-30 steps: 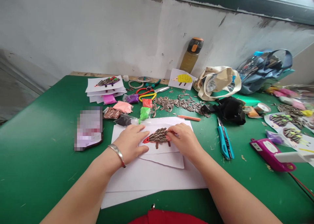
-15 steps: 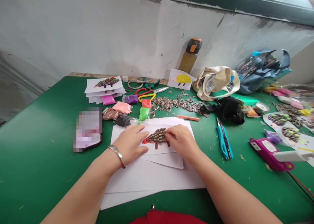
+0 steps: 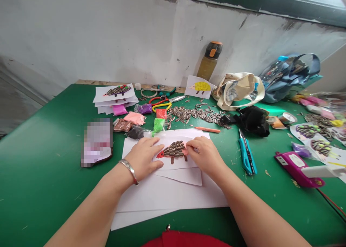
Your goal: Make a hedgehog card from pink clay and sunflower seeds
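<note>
A hedgehog picture (image 3: 174,150) lies in front of me on white paper (image 3: 173,193), its body covered with sunflower seeds over pink clay, its head red, its two legs brown. My left hand (image 3: 144,155) rests spread on the sheet at the head side, fingers and thumb apart, holding nothing. At the hedgehog's rear, my right hand (image 3: 203,153) has thumb and fingertips pinched together, touching or just over the bare pink clay there. Whatever sits in that pinch is hidden by the fingers. Behind the paper lies a scattered pile of loose sunflower seeds (image 3: 181,114).
Clay packets, among them a green one (image 3: 158,125), lie behind the left hand with scissors (image 3: 162,104). An orange clay tool (image 3: 207,130) and a blue utility knife (image 3: 247,155) are right of centre. A phone-like object (image 3: 97,142), bottle (image 3: 209,61), cloth bag (image 3: 240,90) and glue gun (image 3: 300,169) surround.
My right hand has shifted slightly right, off the seeds at the hedgehog's rear, uncovering pink clay. The left hand stays in place.
</note>
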A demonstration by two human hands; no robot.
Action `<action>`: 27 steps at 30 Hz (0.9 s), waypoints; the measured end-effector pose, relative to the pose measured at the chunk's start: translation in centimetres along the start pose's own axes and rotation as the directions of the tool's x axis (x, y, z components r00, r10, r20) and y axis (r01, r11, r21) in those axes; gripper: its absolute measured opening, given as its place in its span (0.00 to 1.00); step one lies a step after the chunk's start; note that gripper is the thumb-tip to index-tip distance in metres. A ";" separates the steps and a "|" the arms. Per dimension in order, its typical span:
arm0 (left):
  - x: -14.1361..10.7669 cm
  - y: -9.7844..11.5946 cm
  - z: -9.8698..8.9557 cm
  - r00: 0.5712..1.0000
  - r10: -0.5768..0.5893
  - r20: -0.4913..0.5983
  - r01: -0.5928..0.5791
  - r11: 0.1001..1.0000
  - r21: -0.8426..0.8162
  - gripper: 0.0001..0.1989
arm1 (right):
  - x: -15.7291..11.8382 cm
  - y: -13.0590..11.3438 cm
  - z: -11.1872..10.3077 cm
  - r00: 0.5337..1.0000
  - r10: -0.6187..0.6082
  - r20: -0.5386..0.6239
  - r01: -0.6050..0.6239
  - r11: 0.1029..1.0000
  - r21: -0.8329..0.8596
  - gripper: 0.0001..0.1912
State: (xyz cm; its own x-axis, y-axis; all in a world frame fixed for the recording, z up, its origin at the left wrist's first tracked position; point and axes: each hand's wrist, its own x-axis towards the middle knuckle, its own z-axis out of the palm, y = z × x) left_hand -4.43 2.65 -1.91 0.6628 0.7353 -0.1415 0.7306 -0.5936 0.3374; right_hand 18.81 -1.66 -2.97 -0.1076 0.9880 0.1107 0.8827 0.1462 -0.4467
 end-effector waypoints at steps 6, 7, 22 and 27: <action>0.0 0.0 0.0 1.000 0.003 -0.010 -0.003 1.000 -0.005 0.19 | 0.0 -0.1 0.3 1.000 -0.013 0.028 0.014 0.999 -0.036 0.13; 0.0 0.1 -0.1 1.000 -0.002 0.001 0.002 1.000 -0.002 0.19 | 0.0 -0.1 0.4 0.999 -0.020 0.025 0.021 0.999 -0.037 0.13; 0.0 0.1 -0.2 1.000 -0.001 0.003 0.001 1.000 -0.003 0.19 | 0.2 0.1 0.6 0.998 -0.052 0.031 0.053 0.998 -0.035 0.13; 0.0 0.1 -0.3 1.000 0.007 -0.002 -0.007 1.000 -0.003 0.17 | 0.1 0.0 0.4 0.998 -0.045 0.041 0.045 0.999 -0.011 0.13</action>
State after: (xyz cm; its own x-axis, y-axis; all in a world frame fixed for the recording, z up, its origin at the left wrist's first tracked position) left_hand -4.39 2.64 -1.61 0.6672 0.7321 -0.1372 0.7258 -0.5974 0.3411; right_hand 18.61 -1.56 -3.31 -0.1656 0.9816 0.0945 0.8817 0.1903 -0.4317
